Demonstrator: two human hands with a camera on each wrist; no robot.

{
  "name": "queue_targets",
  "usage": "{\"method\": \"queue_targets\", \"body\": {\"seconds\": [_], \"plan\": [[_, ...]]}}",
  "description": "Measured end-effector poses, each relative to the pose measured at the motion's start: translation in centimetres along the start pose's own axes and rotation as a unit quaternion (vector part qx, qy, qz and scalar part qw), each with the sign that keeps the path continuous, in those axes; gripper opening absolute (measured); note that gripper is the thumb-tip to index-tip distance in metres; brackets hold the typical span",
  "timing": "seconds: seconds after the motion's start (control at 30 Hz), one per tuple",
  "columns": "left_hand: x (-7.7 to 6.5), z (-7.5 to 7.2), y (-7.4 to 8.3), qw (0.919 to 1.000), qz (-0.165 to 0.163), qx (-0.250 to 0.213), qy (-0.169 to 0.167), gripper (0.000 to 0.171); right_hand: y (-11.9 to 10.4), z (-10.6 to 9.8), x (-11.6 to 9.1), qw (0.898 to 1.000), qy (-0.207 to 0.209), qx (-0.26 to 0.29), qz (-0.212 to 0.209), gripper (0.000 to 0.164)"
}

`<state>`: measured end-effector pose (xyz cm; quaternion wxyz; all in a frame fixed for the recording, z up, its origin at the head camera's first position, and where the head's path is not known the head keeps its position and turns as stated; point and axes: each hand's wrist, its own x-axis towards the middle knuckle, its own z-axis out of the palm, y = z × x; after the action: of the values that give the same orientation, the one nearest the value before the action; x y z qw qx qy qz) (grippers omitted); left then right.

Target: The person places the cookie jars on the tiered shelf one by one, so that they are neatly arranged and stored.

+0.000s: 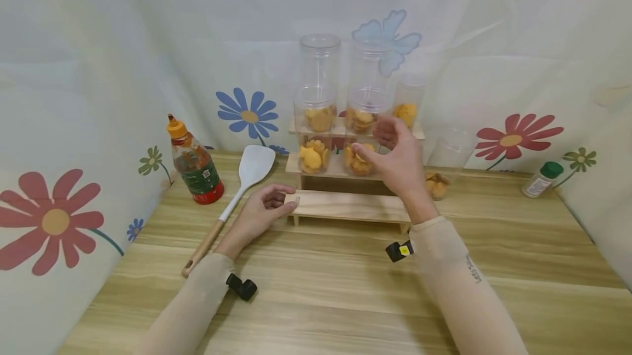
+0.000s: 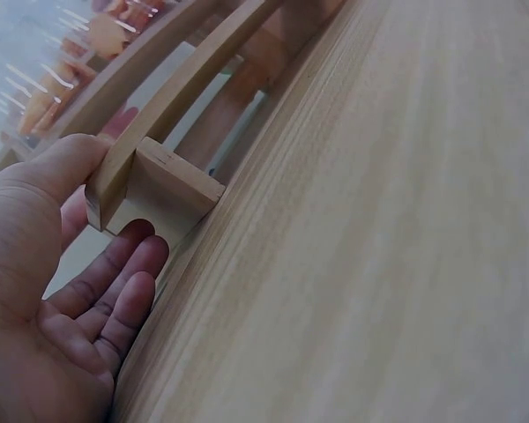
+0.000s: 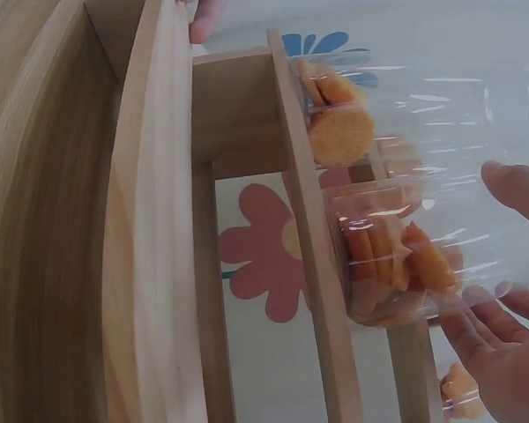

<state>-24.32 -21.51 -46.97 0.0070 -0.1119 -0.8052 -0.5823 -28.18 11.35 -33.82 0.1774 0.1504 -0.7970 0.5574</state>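
A small tiered wooden rack (image 1: 345,205) stands on the table. My left hand (image 1: 260,209) pinches the left end of its lowest shelf, thumb on top; in the left wrist view the other fingers (image 2: 119,308) curl loosely below it. On the middle shelf are two clear plastic jars holding orange-yellow snacks, a left jar (image 1: 314,152) and a right jar (image 1: 359,162). My right hand (image 1: 401,163) reaches round the right jar, thumb and fingers on opposite sides in the right wrist view. How firmly they press cannot be told. Behind, more clear jars (image 1: 320,61) stand on the top shelf.
A sauce bottle (image 1: 197,171) with an orange cap stands at the left, beside a white spatula (image 1: 255,165) with a wooden handle. Right of the rack is another clear jar (image 1: 449,152) with snacks. A green-capped shaker (image 1: 542,180) stands near the right curtain.
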Motion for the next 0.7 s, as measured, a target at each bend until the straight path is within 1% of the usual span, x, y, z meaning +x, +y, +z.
{"method": "queue_targets", "body": {"seconds": [0.23,0.5,0.6,0.7], "plan": [[0.0,0.0,0.1,1.0,-0.003,0.007,0.002,0.034,0.2,0.1,-0.1,1.0,0.004,-0.016,0.005,0.079],[0.1,0.0,0.2,1.0,-0.001,0.006,0.001,0.034,0.6,0.0,-0.7,0.999,-0.01,-0.044,0.022,0.082],[0.2,0.0,0.0,1.0,-0.001,0.005,0.002,0.034,0.8,0.1,-0.9,0.998,-0.015,-0.046,0.026,0.084],[0.2,-0.1,-0.1,1.0,-0.001,0.006,0.002,0.034,1.0,0.0,-1.0,0.999,-0.015,-0.033,0.027,0.087]]}}
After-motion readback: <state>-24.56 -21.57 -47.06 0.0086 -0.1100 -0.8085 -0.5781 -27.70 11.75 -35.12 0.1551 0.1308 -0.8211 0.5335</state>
